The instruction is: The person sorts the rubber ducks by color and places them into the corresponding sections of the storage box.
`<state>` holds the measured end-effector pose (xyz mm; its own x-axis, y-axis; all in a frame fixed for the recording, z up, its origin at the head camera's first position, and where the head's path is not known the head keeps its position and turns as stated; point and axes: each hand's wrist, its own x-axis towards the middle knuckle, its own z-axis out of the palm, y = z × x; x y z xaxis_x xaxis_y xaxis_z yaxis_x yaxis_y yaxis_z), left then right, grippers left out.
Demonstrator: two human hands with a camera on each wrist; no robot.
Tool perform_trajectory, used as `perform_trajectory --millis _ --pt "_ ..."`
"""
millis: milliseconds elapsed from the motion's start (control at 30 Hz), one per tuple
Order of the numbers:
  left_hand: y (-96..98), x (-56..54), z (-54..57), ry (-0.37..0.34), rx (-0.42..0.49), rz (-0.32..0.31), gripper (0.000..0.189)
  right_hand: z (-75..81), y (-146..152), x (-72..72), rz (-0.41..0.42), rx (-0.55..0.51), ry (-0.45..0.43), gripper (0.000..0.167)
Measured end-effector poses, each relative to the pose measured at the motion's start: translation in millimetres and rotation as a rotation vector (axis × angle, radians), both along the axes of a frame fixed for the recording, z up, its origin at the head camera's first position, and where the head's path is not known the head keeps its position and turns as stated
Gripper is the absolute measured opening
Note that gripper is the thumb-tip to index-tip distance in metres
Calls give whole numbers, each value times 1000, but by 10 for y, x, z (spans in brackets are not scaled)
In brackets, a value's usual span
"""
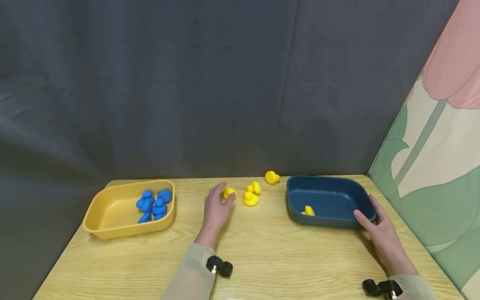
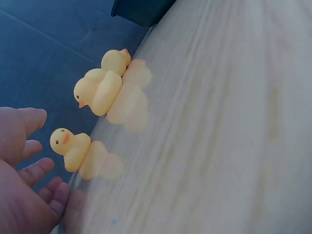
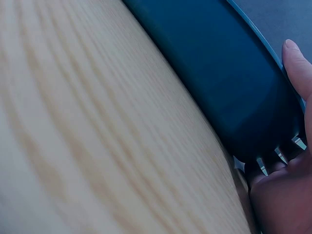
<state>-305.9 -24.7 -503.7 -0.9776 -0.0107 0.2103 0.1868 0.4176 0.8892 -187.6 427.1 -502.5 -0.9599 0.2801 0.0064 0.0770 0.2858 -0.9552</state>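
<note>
Dark grey curtain point(image 1: 226, 76) is hanging at twelve o'clock behind one pale wooden table point(image 1: 298, 266), and one wall point(image 1: 451, 181) with green leaves and a pink tulip is rising at three o'clock. On the left hand point(image 1: 217, 211), the fingers are parting loosely just beside the nearest yellow duck point(image 2: 75, 151), which is sitting at about one o'clock from the palm; they are gripping nothing. On the right hand point(image 1: 384, 237), thumb and fingers are grasping one dark blue tray point(image 1: 331, 201) at its five o'clock corner, the thumb lying by the rim and the other fingers curling beneath in the right wrist view. Four yellow ducks are resting on the table: that nearest one, a close pair point(image 1: 252, 194) between two and three o'clock from the left hand, and a single duck point(image 1: 272, 177) farther out at two o'clock, tipping over. One more yellow duck point(image 1: 308, 211) is lying inside the dark blue tray, at its seven o'clock end. At nine o'clock from the left hand, one yellow tray point(image 1: 111, 215) is holding at least four blue ducks point(image 1: 159, 209), bunching toward its three o'clock side. Two sleeves point(image 1: 186, 284) are each carrying one black wrist device point(image 1: 220, 266).
</note>
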Motion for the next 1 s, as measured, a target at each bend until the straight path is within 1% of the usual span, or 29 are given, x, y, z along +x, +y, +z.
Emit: perform_trajectory --millis 100,233,367,533,833,933,1000 --pt "-8 -29 -28 -25 -18 4 56 1 -1 8 -1 -5 -8 91" --pt "2 -79 -54 -41 -53 20 57 14 3 3 -3 -6 -19 91" --pt "28 -119 -53 -38 -92 37 56 15 14 -10 -4 6 -25 91" --pt "64 -135 -51 -37 -123 65 55 5 25 -19 -2 5 -27 90" --pt "96 -122 -82 -5 -146 106 50 13 16 -21 4 11 -24 90" --pt "91 -116 -90 17 -132 105 50 15 17 -19 2 10 -23 90" --pt "84 -110 -98 33 -106 99 50 18 17 -16 1 9 -22 90"
